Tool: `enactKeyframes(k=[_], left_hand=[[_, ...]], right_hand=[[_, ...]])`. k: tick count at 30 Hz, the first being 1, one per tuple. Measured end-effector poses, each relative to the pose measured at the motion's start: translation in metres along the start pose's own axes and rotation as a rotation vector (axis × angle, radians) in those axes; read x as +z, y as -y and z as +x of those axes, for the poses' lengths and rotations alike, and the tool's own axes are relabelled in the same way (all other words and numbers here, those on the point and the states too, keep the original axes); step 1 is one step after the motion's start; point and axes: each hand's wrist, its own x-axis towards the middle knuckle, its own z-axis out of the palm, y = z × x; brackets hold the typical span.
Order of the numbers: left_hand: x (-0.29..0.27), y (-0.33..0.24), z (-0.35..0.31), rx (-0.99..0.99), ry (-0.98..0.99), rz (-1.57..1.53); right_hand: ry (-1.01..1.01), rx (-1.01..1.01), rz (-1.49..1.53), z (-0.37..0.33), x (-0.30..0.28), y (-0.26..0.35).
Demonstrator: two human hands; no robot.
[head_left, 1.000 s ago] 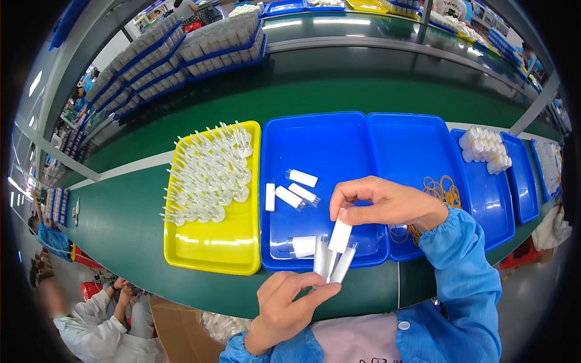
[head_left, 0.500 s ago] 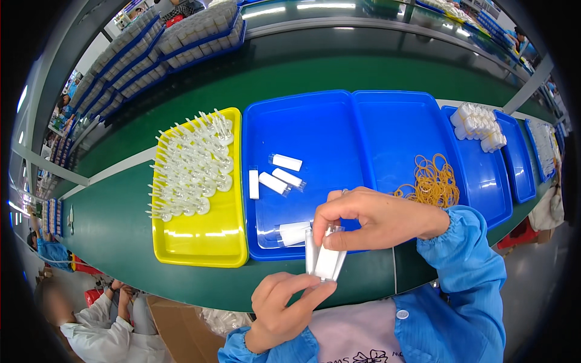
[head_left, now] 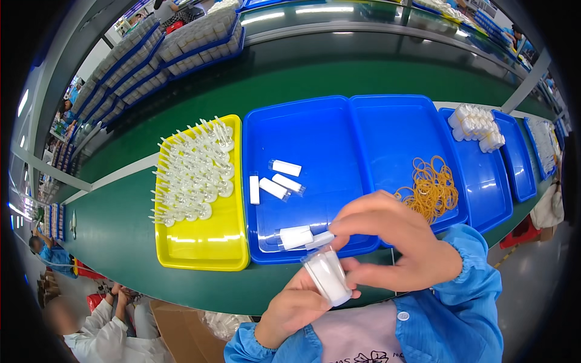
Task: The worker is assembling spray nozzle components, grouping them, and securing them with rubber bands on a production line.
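My left hand [head_left: 298, 305] grips a small bundle of white blocks in clear film [head_left: 330, 279], tilted over the table's front edge. Close by, my right hand [head_left: 399, 242] has thumb and forefinger spread apart, its thumb against the bundle's right side. Just beyond the bundle a white piece [head_left: 320, 240] shows by my right forefinger; whether that finger touches it I cannot tell. Beside it a film-wrapped white block [head_left: 296, 236] lies in the large blue tray [head_left: 315, 133]. Several similar wrapped blocks [head_left: 287, 167] lie farther back in that tray.
To the left, a yellow tray [head_left: 206, 257] carries rows of clear stemmed parts [head_left: 196, 166]. Tan rubber bands [head_left: 431, 190] lie in the adjoining blue tray [head_left: 393, 121]. White bundled pieces [head_left: 476, 126] stand farther right. A seated person [head_left: 109, 327] is at lower left, beside a cardboard box [head_left: 181, 330].
The bundle has turned in my left hand, which has shifted round beneath it. My right hand has moved right and its fingers have spread from the bundle's top.
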Motion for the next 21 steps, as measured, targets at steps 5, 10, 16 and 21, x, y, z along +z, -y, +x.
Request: enactKeyframes(k=[5,10,16,21], left_hand=[[-0.012,0.0,0.008,-0.024,0.242,-0.211],[-0.024,0.005,0.01,-0.055,0.216,-0.197],[-0.032,0.009,0.01,-0.082,0.226,-0.232],[-0.006,0.008,0.01,0.104,-0.204,0.207]], right_hand=[[0.069,0.063,-0.044,-0.019,0.016,0.0],[0.114,0.098,-0.093,-0.022,0.028,-0.003],[0.092,0.071,-0.176,-0.023,0.037,-0.006],[0.067,-0.036,-0.531,-0.023,0.045,-0.004]])
